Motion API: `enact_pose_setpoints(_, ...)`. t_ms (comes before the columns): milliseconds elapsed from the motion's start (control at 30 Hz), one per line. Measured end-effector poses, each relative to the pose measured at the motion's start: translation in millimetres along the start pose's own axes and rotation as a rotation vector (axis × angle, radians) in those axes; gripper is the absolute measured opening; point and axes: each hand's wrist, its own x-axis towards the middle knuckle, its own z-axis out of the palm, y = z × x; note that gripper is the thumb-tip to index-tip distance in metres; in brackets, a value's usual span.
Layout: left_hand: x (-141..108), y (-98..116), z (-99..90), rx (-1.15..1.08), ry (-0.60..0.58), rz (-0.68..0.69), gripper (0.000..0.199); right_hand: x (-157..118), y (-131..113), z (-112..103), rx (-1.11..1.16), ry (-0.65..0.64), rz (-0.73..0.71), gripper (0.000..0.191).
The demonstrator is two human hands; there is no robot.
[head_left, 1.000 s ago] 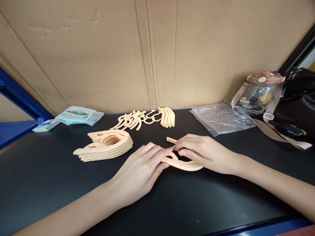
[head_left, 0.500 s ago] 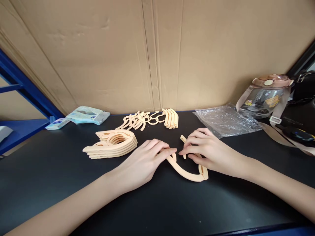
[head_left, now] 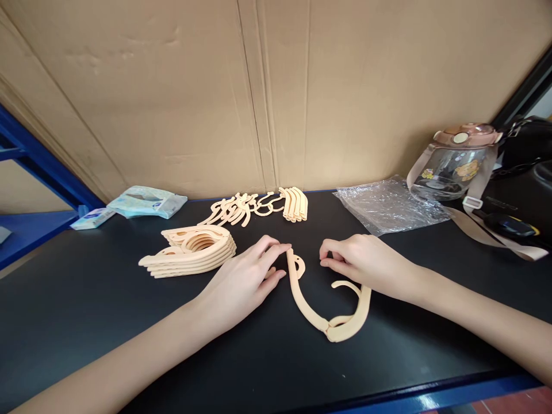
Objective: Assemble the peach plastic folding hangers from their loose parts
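A cream, curved, jointed, seemingly plastic hanger (head_left: pixel 307 310) lies on the smooth black tabletop (head_left: pixel 250 368), which bears it, so the loosely spread left hand (head_left: pixel 250 273) appears merely to touch one end; the curled right hand (head_left: pixel 366 261) hides the other, its grip impossible to tell.

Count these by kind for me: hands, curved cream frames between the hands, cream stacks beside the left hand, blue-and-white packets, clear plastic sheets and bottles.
Hands: 2 (left hand, right hand)
Cream frame between the hands: 1
Cream stack beside the left hand: 1
Blue-and-white packets: 2 (large packet, small packet)
Clear plastic sheet: 1
Bottle: 1
Total: 8
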Motion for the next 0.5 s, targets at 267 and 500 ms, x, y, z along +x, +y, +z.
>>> enact_pose_setpoints(267,-1,6,-0.3,0.042,0.033,0.11,0.03,-1,-4,-5,0.05,0.048,-0.115,0.042)
enact_pose_setpoints(500,-1,12,-0.4,0.004,-0.012,0.292,0.029,-3,-9,-4,0.305,-0.024,-0.283,0.033)
